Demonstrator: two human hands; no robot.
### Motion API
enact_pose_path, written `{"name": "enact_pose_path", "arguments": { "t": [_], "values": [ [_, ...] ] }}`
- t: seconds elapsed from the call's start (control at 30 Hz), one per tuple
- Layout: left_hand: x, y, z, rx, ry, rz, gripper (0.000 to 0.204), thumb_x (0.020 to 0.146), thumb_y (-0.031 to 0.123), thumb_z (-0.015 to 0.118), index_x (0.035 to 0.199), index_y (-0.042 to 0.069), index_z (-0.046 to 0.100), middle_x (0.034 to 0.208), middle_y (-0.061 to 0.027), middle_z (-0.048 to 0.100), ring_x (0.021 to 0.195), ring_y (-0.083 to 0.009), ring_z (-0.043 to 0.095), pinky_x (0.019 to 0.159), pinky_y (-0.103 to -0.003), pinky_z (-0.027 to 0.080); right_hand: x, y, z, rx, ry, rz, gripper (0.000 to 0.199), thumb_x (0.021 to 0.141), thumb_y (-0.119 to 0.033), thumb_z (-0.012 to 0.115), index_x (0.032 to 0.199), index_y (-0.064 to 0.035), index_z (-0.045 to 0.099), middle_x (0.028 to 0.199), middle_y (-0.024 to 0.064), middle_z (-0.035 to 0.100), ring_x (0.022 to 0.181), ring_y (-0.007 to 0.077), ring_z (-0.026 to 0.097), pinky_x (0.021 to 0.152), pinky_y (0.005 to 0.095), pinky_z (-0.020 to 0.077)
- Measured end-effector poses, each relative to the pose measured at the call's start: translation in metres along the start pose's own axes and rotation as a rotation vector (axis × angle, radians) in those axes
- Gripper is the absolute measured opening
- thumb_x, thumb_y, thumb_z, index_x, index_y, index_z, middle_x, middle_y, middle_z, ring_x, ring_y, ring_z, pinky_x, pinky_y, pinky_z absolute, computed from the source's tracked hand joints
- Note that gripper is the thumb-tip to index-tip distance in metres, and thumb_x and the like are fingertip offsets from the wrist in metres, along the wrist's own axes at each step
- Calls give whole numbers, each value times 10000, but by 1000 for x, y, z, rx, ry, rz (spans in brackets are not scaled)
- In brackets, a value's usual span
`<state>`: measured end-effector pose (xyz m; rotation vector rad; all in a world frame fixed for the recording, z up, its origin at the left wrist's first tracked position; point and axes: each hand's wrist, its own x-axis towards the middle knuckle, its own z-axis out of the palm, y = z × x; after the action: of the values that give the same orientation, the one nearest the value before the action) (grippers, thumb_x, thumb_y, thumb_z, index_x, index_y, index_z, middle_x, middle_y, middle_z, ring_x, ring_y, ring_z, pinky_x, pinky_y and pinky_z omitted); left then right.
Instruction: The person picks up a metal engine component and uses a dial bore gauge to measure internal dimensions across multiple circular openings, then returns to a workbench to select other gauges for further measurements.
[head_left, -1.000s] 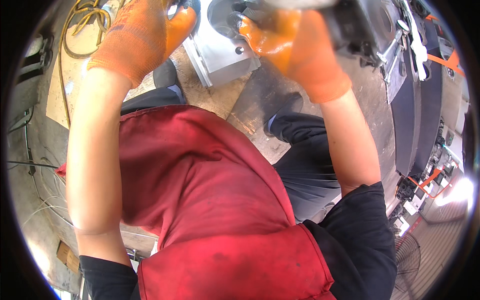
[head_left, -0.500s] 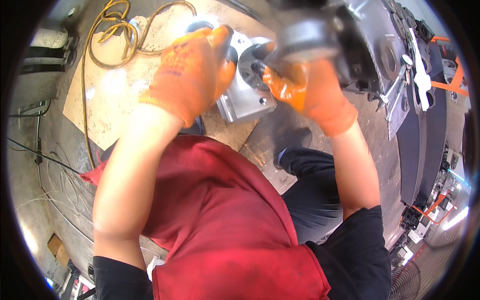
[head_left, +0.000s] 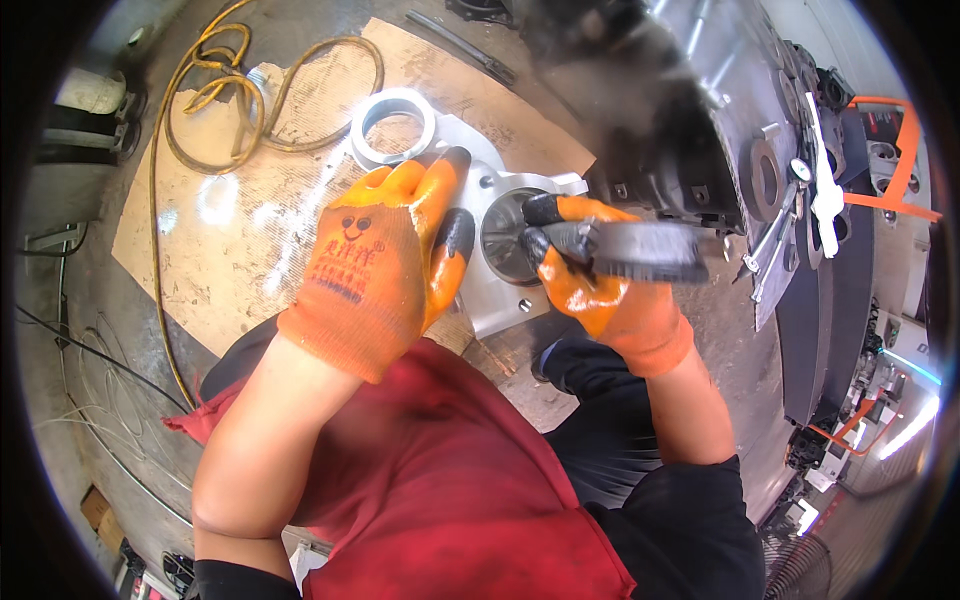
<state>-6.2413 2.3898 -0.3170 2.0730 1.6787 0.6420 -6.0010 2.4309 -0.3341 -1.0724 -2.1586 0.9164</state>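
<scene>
A silver machined metal housing with a large round bore and a ring-shaped flange lies on the cardboard. My left hand, in an orange glove with black fingertips, grips it between the ring and the bore. My right hand, gloved alike, is closed on the stem of a dark metal part. That part has a wide, ribbed, disc-like head, which points right. The right fingertips and the stem's end are at the bore's right side. Whether the stem enters the bore I cannot tell.
The cardboard sheet also bears a yellow-brown hose in loops. To the right rises a large dark metal casting. A bench beside it holds bolts, rings and a dial gauge. A metal bar lies farther off.
My right hand has brought the dark part down and turned it sideways at the bore. The left hand still grips the housing. The whole view has shifted, showing more of the flange ring.
</scene>
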Motion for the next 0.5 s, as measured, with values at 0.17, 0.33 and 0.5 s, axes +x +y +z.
{"name": "enact_pose_path", "arguments": {
  "t": [0.17, 0.33, 0.5],
  "values": [
    [-1, -7, 5, -25, 111, 82, 375, 795, 99, 685, 1138, -12, 584, 972, -211, 608, 940, -427, 592, 802, -493, 487, -6, 7, -11, -209, 8, -145, 410, 747, -142, 847, 1100, -21, 679, 1097, 97, 707, 871, 223, 680, 766, 328, 555],
    [-2, -8, 6, -13, 179, 142, 379, 774, 99, 680, 1131, 18, 583, 931, -189, 601, 900, -411, 589, 763, -488, 489, -2, -15, -20, -268, -52, -69, 346, 775, -110, 796, 1090, -30, 677, 1064, 99, 721, 872, 264, 694, 788, 345, 557],
    [-5, -13, 14, -31, 200, 137, 404, 795, 118, 683, 1170, 3, 586, 1008, -220, 636, 958, -441, 601, 830, -497, 495, -5, -29, -19, -270, -63, -33, 286, 823, -36, 759, 1103, 3, 714, 973, 107, 748, 862, 202, 723, 784, 299, 559]
  ]
}}
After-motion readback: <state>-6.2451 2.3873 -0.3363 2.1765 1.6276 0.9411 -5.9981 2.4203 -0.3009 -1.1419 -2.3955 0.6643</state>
